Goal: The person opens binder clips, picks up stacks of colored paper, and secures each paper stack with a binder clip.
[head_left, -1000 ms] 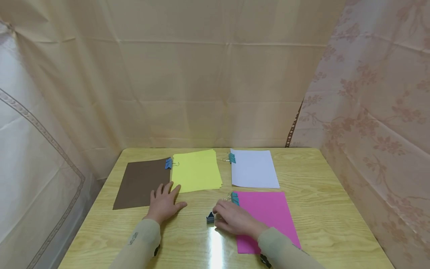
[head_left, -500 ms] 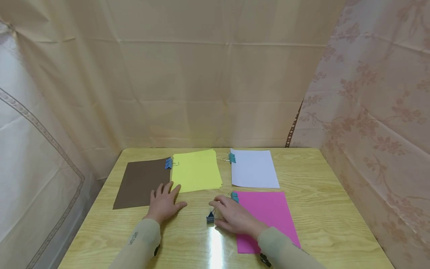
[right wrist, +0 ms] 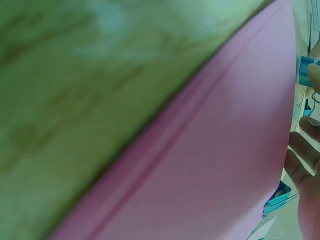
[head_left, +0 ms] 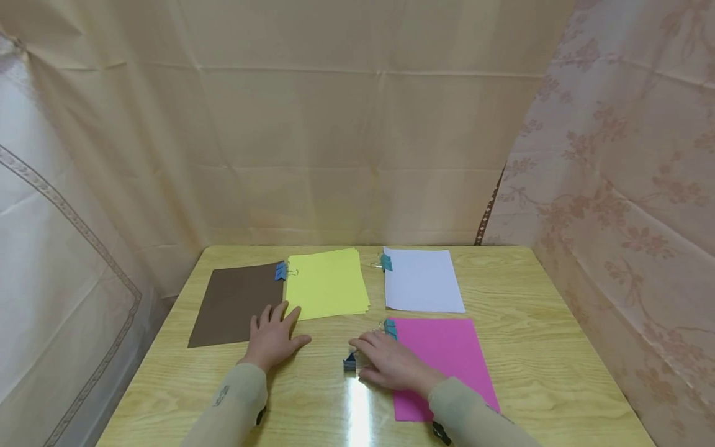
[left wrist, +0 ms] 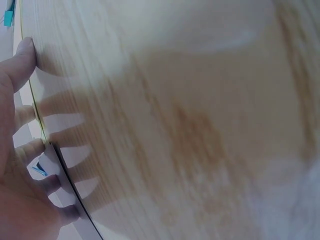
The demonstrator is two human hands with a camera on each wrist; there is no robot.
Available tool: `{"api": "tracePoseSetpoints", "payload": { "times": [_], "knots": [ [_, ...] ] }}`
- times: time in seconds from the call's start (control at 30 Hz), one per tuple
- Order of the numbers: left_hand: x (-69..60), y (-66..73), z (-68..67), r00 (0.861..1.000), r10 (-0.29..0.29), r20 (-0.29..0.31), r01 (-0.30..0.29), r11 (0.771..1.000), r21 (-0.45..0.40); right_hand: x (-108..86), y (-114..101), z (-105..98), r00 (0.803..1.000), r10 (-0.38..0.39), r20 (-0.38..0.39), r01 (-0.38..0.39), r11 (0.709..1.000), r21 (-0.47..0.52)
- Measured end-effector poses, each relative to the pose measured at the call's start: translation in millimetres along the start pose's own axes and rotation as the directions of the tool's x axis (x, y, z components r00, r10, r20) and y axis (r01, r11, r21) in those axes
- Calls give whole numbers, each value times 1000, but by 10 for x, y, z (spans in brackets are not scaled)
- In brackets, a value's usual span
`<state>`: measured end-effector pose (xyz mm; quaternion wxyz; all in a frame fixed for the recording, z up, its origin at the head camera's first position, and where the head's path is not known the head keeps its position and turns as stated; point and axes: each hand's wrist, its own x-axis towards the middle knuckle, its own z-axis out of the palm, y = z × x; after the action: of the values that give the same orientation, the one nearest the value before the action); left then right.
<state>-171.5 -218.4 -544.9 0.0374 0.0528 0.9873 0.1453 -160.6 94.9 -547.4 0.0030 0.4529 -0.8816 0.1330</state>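
Note:
A small dark binder clip (head_left: 349, 362) stands on the wooden table between the hands. The right hand (head_left: 395, 361) has its curled thumb and index finger at the clip's wire handles; in the right wrist view the clip (right wrist: 304, 72) looks blue, beside the thumb, and a wire loop (right wrist: 314, 107) shows by the index finger. Behind that hand lies pink paper (head_left: 441, 360) with a teal clip (head_left: 390, 328) at its corner. Palm down, the left hand (head_left: 272, 341) spreads its fingers over the near edges of the brown paper (head_left: 237, 304) and yellow paper (head_left: 326, 282).
White paper (head_left: 424, 282) with a teal clip (head_left: 386, 262) lies at the back of the table (head_left: 530, 323). A blue clip (head_left: 280, 271) sits where the brown and yellow papers meet. A beige cloth (head_left: 357, 124) hangs behind, and patterned cloths hang at both sides.
The right index finger rises from the small dark clip, with wire showing beneath it, then comes partly down. The left hand, the papers and the clip's place stay the same.

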Motion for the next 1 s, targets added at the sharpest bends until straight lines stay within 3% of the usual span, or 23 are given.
{"api": "tracePoseSetpoints", "payload": {
  "times": [0.77, 1.0],
  "knots": [
    [29, -23, 29, 1000, -4, 7, 4, 1000, -7, -65, 56, -22, 998, 33, 48, -36, 997, 65],
    [31, -27, 29, 1000, -9, 15, 9, 1000, -5, -79, 72, -5, 1000, 9, 16, -10, 997, 75]
  ]
}}
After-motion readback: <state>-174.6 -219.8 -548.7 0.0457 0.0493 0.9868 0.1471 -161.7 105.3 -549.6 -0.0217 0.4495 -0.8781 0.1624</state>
